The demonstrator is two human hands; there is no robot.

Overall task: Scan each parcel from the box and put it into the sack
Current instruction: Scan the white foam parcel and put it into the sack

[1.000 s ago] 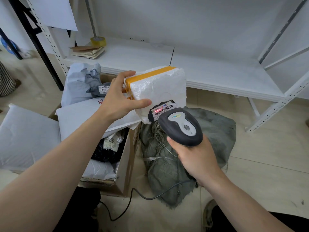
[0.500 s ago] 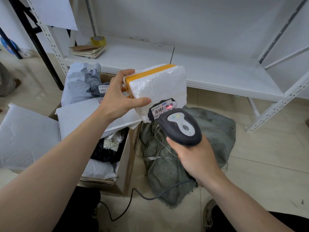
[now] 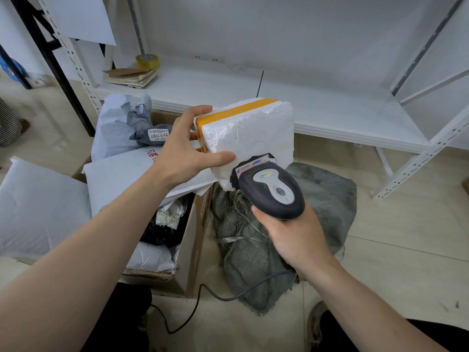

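My left hand [image 3: 186, 153] grips a white foam parcel [image 3: 250, 134] banded with yellow tape, held up above the sack. Its barcode label [image 3: 250, 165] sits at the lower edge, partly covered by the scanner. My right hand [image 3: 295, 236] grips a dark grey handheld scanner [image 3: 272, 191] whose head is close against the label. The grey-green woven sack [image 3: 317, 199] lies crumpled on the floor under both. The cardboard box [image 3: 189, 252] stands to the left, holding several white, grey and black bagged parcels [image 3: 121, 174].
A white metal shelf [image 3: 330, 115] runs behind, with a tape roll [image 3: 147, 61] and stacked cardboard pieces [image 3: 132, 77] at its left end. A white padded bag [image 3: 38, 207] lies at the far left. The scanner cable [image 3: 203, 293] trails across the floor tiles.
The scanner has moved up closer to the parcel and now covers most of the label. The red scan line seen on the barcode earlier is gone from sight. The parcel stays about where it was.
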